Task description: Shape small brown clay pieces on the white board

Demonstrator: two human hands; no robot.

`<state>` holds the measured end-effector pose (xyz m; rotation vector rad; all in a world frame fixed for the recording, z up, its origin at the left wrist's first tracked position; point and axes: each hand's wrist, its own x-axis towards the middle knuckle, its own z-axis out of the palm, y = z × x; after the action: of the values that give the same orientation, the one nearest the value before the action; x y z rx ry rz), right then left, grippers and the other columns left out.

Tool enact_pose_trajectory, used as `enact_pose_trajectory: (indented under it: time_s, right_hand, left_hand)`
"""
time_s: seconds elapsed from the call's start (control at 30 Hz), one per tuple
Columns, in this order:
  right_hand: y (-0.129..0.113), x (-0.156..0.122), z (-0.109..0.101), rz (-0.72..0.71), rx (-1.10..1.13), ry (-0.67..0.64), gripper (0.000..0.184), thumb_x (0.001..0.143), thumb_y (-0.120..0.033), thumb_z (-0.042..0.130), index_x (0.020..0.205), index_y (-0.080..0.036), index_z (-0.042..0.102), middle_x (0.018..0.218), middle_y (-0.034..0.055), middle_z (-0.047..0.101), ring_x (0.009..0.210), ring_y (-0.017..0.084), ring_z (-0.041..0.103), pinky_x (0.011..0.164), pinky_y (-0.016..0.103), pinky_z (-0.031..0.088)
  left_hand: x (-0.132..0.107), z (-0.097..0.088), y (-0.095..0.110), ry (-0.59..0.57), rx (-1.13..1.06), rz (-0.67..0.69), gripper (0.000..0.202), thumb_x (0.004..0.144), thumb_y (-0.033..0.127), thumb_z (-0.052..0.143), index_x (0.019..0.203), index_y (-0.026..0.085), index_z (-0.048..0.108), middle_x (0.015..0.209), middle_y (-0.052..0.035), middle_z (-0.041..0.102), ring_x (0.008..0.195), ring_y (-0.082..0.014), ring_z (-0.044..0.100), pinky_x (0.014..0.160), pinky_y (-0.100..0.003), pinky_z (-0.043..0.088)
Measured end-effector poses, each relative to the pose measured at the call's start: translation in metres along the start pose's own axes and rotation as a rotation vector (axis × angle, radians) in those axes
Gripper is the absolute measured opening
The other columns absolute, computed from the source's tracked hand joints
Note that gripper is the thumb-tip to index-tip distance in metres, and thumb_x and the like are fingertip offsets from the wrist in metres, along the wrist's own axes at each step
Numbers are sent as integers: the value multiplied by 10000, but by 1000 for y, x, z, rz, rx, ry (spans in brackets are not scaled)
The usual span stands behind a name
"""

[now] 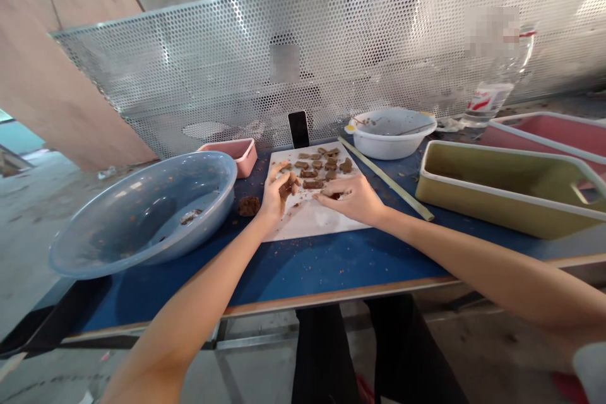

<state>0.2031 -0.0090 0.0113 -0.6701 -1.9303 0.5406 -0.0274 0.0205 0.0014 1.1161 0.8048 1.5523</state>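
Over a white board (303, 227), my left hand (274, 192) is curled at the left side, its fingers smeared brown. What lies inside that curl is hard to tell from the brown on the fingers. My right hand (353, 196) is palm down at the board's right side, fingers bent together and pointing left. Something dark brown shows beneath its fingers, mostly hidden. Several small brown molded clay-like pieces (312, 184), some bone-shaped, lie on the board just beyond my hands. Crumbs are scattered around them. A rough brown lump (249, 206) sits on the table left of the board.
A large blue basin (142, 227) stands left, with a small pink bin (246, 158) behind it. A phone (298, 129) leans upright behind the board. To the right are a pale stick (388, 180), a white basin (392, 144), an olive bin (502, 196) and a plastic bottle (492, 91).
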Motion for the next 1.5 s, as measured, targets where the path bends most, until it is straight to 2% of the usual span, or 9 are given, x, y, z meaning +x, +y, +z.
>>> enact_pose_trajectory:
  time_s: [0.1, 0.33, 0.4, 0.47, 0.6, 0.73, 1.0, 1.23, 1.5]
  right_hand:
    - [-6, 1, -2, -16, -33, 13, 629, 1086, -509, 624, 610, -247, 306, 575, -37, 351, 582, 127, 321, 599, 368, 307]
    - [-8, 3, -5, 48, 14, 1, 749, 1127, -767, 504, 645, -250, 256, 592, -33, 284, 580, 125, 296, 579, 364, 260]
    - [-6, 2, -5, 89, 35, -12, 799, 1118, -830, 475, 602, -244, 307, 555, -28, 340, 552, 119, 326, 570, 363, 275]
    - [-4, 2, -5, 113, 58, -26, 811, 1119, -845, 463, 590, -232, 487, 572, -4, 512, 554, 127, 444, 590, 354, 359]
    - [0, 6, -6, 149, 102, -52, 753, 1120, -845, 468, 901, -225, 835, 742, 40, 770, 690, 188, 705, 733, 360, 541]
    - [1, 8, -9, 159, 109, -92, 736, 1136, -825, 454, 1057, -220, 865, 900, 82, 865, 877, 244, 823, 887, 403, 610]
    - [5, 6, -5, 72, 44, -177, 582, 1212, -604, 435, 1313, -205, 846, 1093, 114, 891, 890, 226, 790, 836, 380, 633]
    - [8, 3, -2, 123, 83, -58, 388, 1070, -575, 727, 1052, -249, 937, 1035, 71, 909, 976, 270, 854, 899, 400, 677]
    - [-4, 0, 0, 96, 31, 20, 618, 1013, -707, 768, 638, -217, 806, 614, 29, 742, 593, 168, 657, 598, 335, 493]
  left_hand:
    - [-1, 0, 0, 1, 5, -7, 544, 769, 406, 898, 1221, 235, 649, 729, 38, 635, 729, -196, 676, 633, -297, 452]
    - [-1, -1, 0, -28, 24, -11, 515, 799, 414, 887, 1218, 230, 650, 748, 22, 690, 655, -173, 627, 649, -295, 456]
    - [-1, -1, -1, -31, 26, -11, 512, 805, 415, 892, 1221, 233, 653, 754, 19, 690, 670, -178, 634, 656, -300, 458]
    - [-1, -2, -1, -26, 28, -7, 512, 807, 418, 897, 1224, 238, 662, 755, 17, 673, 708, -195, 653, 658, -306, 461]
    - [-1, -3, -1, -20, 38, -8, 498, 820, 427, 892, 1228, 246, 673, 759, 8, 668, 726, -210, 667, 663, -317, 475]
    - [-1, -5, -3, -18, 43, -16, 469, 842, 421, 874, 1235, 253, 681, 778, 3, 681, 731, -214, 678, 663, -323, 489]
    - [-2, -2, -4, -32, 10, -20, 510, 827, 419, 885, 1243, 237, 653, 775, 18, 677, 688, -178, 633, 658, -302, 492]
    - [-1, -3, -6, -27, 14, -6, 502, 823, 423, 877, 1229, 235, 651, 751, 32, 628, 731, -199, 683, 649, -304, 485]
    - [0, -3, -6, -54, 48, -11, 510, 804, 414, 855, 1228, 239, 633, 732, 39, 640, 684, -193, 654, 647, -306, 464]
